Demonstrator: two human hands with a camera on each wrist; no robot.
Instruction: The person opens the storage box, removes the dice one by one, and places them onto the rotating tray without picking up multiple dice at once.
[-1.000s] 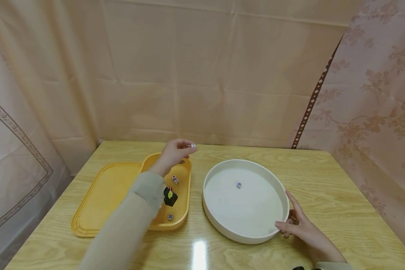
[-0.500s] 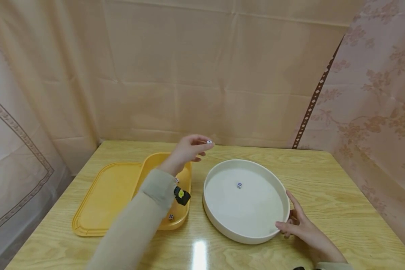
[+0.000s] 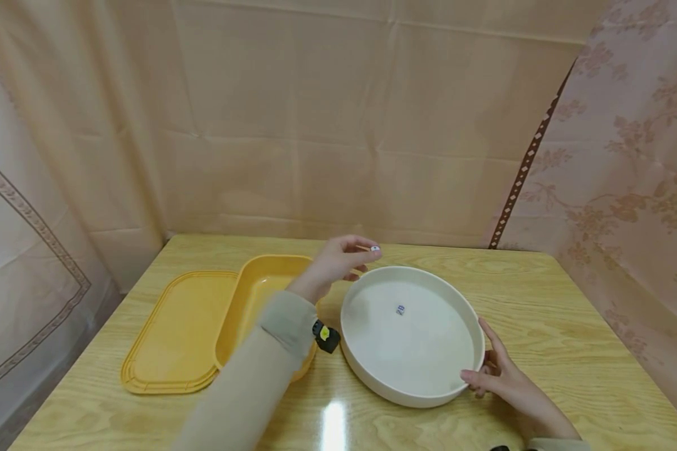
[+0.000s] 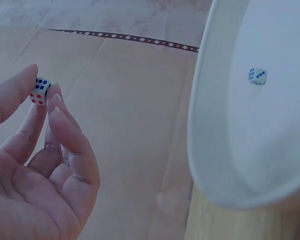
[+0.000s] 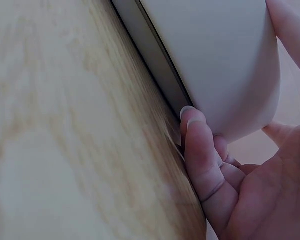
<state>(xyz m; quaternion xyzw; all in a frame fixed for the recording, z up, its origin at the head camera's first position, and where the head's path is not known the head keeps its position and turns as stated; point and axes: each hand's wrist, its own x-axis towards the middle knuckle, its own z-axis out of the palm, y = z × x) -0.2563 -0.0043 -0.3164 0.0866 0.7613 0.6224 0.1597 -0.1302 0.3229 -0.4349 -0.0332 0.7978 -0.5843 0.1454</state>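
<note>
My left hand [image 3: 338, 260] pinches a white die [image 4: 39, 91] between thumb and fingertips, near the far left rim of a round white tray [image 3: 417, 351]. Blue and red dots show on that die in the left wrist view. Inside the tray, left of its middle, lies another die [image 3: 400, 309] with blue dots. My right hand [image 3: 504, 376] grips the tray's right side, thumb over the rim and other fingers against the outer wall. Seen from the right wrist, its curled fingertips [image 5: 199, 140] sit low by the tray's underside, close to the wooden table.
A yellow box [image 3: 251, 304] stands left of the tray, partly covered by my left forearm. Its flat yellow lid [image 3: 175, 332] lies beside it on the left. Behind the wooden table [image 3: 547, 313] hangs a beige curtain [image 3: 338, 125].
My left hand, with the die, has moved right from over the yellow box to the tray's far left rim. The right hand keeps its grip on the tray.
</note>
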